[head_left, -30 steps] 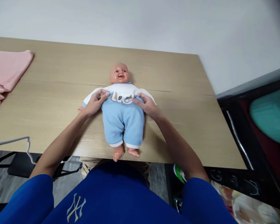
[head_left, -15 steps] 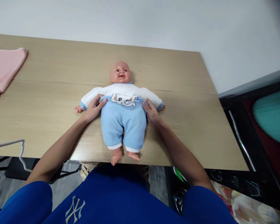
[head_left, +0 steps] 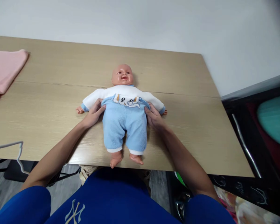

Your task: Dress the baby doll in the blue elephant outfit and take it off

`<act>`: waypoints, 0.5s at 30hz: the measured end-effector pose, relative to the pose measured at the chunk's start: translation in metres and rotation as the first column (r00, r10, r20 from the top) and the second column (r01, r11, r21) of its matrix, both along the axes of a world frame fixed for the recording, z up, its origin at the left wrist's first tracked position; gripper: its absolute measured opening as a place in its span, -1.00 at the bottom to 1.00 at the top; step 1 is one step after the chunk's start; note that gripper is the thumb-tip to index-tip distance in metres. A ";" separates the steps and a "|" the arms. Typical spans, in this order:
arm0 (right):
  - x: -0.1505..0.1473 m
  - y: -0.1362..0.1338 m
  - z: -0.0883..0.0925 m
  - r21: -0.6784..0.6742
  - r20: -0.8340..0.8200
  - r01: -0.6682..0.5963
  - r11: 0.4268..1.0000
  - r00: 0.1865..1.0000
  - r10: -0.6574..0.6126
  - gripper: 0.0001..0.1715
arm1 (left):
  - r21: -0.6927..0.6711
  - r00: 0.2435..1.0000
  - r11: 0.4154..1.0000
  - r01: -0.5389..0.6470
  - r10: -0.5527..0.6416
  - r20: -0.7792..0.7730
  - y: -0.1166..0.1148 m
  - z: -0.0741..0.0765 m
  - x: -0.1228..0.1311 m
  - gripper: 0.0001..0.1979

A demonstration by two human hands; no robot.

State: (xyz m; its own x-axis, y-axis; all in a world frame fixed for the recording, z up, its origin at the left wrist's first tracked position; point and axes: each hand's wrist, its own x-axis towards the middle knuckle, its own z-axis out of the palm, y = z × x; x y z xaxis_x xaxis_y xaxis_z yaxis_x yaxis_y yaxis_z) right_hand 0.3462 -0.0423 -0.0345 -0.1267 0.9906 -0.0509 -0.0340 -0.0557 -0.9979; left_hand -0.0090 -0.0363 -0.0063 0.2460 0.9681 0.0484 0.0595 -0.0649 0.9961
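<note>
A baby doll (head_left: 122, 74) lies face up on the wooden table (head_left: 49, 93), head away from me, feet at the near edge. It wears a white top with an elephant print and light blue trousers (head_left: 124, 124). My left hand (head_left: 94, 112) grips the trousers' waist on the doll's left side as I see it, fingers curled on the fabric. My right hand (head_left: 154, 117) grips the waist on the other side in the same way. Both of the doll's small hands stick out from the sleeves.
A folded pink cloth (head_left: 3, 73) lies at the table's far left. A white clothes hanger (head_left: 16, 149) pokes in below the left edge. To the right stands a dark unit with a teal object (head_left: 274, 119). A white wall runs behind the table.
Both hands have slid from the doll's chest down and outward to the sides of the trousers' waist. The white top now lies flat with both sleeves spread.
</note>
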 end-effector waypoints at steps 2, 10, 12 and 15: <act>-0.003 0.003 0.005 -0.024 -0.049 0.004 1.000 0.999 -0.005 -0.20 | -0.045 0.991 0.998 -0.041 0.046 0.127 -0.001 0.000 0.008 -0.38; -0.004 0.005 0.011 -0.032 -0.085 0.003 0.999 0.996 -0.006 -0.10 | -0.152 0.960 0.986 -0.066 0.105 0.261 0.000 0.005 0.020 -0.25; -0.004 0.005 0.009 -0.032 -0.073 0.009 0.999 0.997 -0.011 -0.10 | -0.162 0.964 0.986 -0.036 0.077 0.255 0.002 0.005 0.018 -0.27; -0.003 0.003 0.008 -0.044 -0.073 0.030 0.999 0.997 -0.034 -0.11 | -0.174 0.966 0.985 -0.015 0.059 0.251 0.005 0.002 0.013 -0.33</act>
